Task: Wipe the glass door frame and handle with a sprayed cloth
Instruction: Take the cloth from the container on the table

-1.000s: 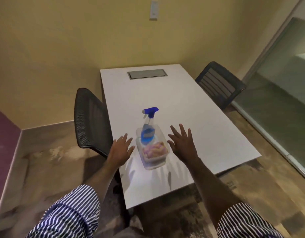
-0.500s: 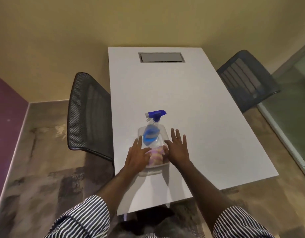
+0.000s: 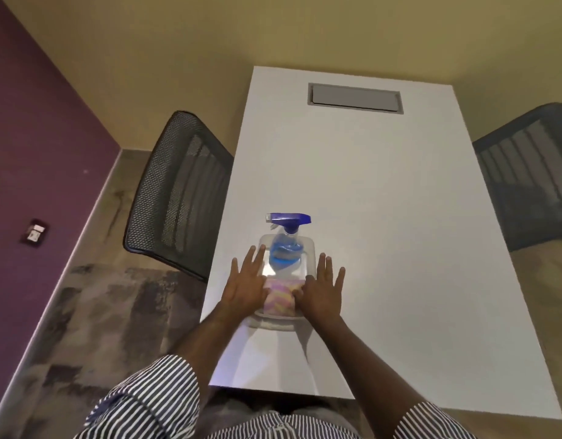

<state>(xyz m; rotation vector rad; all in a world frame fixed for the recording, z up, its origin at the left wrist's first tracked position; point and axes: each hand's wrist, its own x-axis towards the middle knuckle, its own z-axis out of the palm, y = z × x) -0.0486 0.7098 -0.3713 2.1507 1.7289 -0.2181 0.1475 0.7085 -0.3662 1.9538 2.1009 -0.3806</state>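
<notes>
cloth (image 3: 279, 298): pink-yellow, in clear tub (image 3: 309, 248) on table (image 3: 384, 217), behind it spray bottle (image 3: 287, 245) | left hand (image 3: 244, 288): fingers spread, flanking tub, gripping nothing | right hand (image 3: 322, 291): spread, opposite side, thumb near cloth

White rectangular table (image 3: 384, 217) with grey recessed panel (image 3: 355, 98) near far end. Black mesh chairs on left (image 3: 178, 191) and right (image 3: 533, 175). Yellow back wall (image 3: 273, 30), purple side wall (image 3: 35, 137) bearing small outlet (image 3: 35, 233). Mottled grey-brown floor (image 3: 108, 305).
</notes>
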